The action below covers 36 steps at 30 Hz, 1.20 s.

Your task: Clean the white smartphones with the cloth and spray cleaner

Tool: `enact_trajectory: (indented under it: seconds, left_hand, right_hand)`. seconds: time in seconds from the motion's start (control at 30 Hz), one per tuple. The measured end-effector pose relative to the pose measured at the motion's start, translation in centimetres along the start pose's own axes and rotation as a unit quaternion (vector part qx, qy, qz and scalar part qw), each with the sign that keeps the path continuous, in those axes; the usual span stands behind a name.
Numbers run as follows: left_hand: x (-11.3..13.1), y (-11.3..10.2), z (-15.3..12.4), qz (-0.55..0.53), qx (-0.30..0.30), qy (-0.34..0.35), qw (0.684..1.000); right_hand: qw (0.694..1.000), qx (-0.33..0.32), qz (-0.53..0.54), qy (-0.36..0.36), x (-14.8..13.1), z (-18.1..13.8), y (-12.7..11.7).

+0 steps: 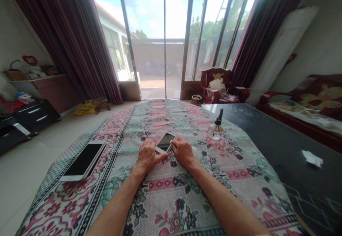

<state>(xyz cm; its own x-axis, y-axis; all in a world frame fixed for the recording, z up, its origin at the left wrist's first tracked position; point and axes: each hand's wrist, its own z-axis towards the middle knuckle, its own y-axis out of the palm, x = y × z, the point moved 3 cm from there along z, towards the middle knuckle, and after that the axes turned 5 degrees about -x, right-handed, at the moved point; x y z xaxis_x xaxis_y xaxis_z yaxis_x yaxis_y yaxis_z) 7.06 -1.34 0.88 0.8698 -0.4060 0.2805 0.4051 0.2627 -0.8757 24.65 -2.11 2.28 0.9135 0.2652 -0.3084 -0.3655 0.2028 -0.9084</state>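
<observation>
A small white smartphone [165, 142] with a dark screen lies at an angle on the patterned cloth in front of me. My left hand [149, 154] grips its left side, the thumb along the near edge. At the phone's right edge, my right hand [183, 151] is closed in a pinch, and a white tissue [195, 152] sticks out beside it. Its fingertips touch the phone's edge; what lies under the palm is hidden. To the right stands a clear bottle [215, 131] with a black pump top. On the left lie stacked white tablets [84, 160] with a black screen uppermost.
A floral tablecloth [171, 207] covers the round table. Against its right side is a dark low table [269, 143] bearing a crumpled white paper [312, 158]. Beyond are a red wooden armchair [207, 82], a sofa [320, 100] and glass doors [155, 50].
</observation>
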Motion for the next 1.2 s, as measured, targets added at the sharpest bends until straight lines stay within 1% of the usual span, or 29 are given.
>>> enact_trajectory:
  seconds: [0.13,0.2,0.27,0.43,0.5,0.57,0.67,0.87,0.97,1.07,1.2]
  left_hand:
    - [0.0,0.0,0.0,-0.001,-0.006,-0.007,1.0]
    - [-0.1,0.0,0.0,-0.002,-0.004,-0.006,1.0]
    - [-0.1,0.1,0.0,-0.001,-0.002,-0.002,1.0]
    - [-0.3,0.4,0.1,-0.006,-0.003,0.008,1.0]
    - [-0.4,0.5,0.1,-0.012,-0.003,0.01,1.0]
    - [-0.4,0.5,0.2,-0.021,-0.002,0.009,1.0]
    - [-0.6,0.6,0.4,-0.043,-0.007,0.014,0.999]
    - [-1.2,0.7,0.8,-0.077,-0.029,0.046,0.996]
    - [-1.4,0.6,0.9,-0.089,-0.035,0.065,0.993]
    - [-1.6,0.5,1.0,-0.103,-0.047,0.074,0.991]
    - [-2.0,0.2,1.1,-0.135,-0.098,0.096,0.981]
  right_hand:
    - [0.998,-0.012,-0.005,-0.054,-1.1,-0.7,0.1]
    - [0.998,-0.014,-0.002,-0.06,-1.1,-0.7,0.2]
    - [0.999,-0.006,0.0,-0.045,-0.6,-0.4,0.2]
    - [1.0,0.013,-0.011,0.025,1.0,0.7,0.0]
    - [0.999,0.012,-0.019,0.035,1.2,0.8,-0.1]
    - [0.999,0.009,-0.026,0.02,0.9,0.7,-0.2]
    - [0.999,0.002,-0.032,-0.023,-0.1,0.1,-0.2]
    - [0.993,-0.042,-0.029,-0.109,-2.5,-1.0,0.3]
    - [0.99,-0.048,-0.028,-0.127,-2.9,-1.0,0.3]
    - [0.995,-0.037,-0.025,-0.092,-2.2,-0.5,-0.2]
    - [0.999,-0.017,-0.017,-0.021,-0.1,0.1,-1.1]
